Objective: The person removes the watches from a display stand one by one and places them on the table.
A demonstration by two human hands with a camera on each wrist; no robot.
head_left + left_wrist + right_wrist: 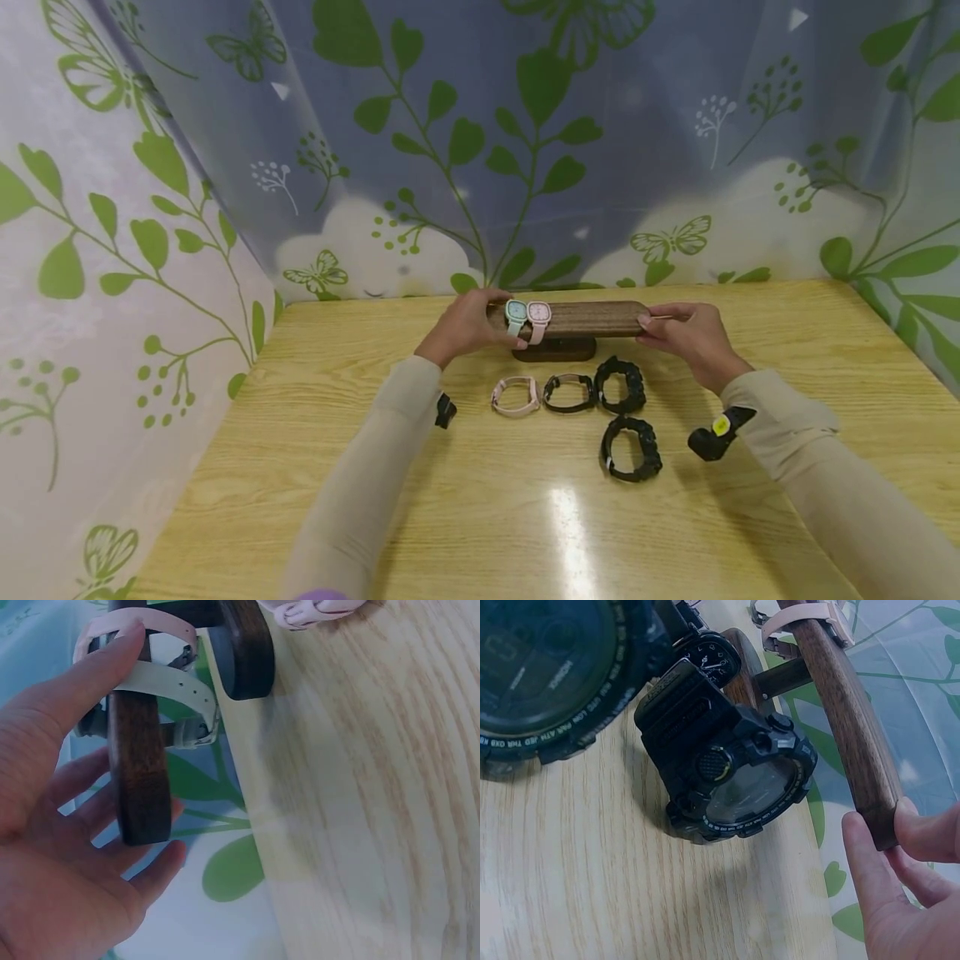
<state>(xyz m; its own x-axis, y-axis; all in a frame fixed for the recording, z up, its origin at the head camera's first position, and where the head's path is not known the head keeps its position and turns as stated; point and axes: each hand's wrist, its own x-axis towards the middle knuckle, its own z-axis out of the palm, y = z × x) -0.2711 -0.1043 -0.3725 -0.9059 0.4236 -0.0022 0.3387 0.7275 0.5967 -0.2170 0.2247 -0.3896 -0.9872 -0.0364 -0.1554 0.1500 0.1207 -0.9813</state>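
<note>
A dark wooden watch stand [592,318] with a horizontal bar stands near the table's back edge. Side by side around its left part sit a mint-green watch [516,312] and a pink watch [539,312]. My left hand [467,323] curls round the bar's left end; in the left wrist view its thumb touches the pink strap [169,624], the other fingers reach behind the bar. The bar's right end is pinched between thumb and fingers of my right hand [692,335]. Part of the left index finger is hidden behind the bar in the left wrist view.
In front of the stand lie a light pink watch [516,410], a slim black watch [568,408] and a chunky black watch [632,388]. Another chunky black watch [651,457] is closer to me. A patterned curtain [637,183] hangs behind the wooden table [300,500].
</note>
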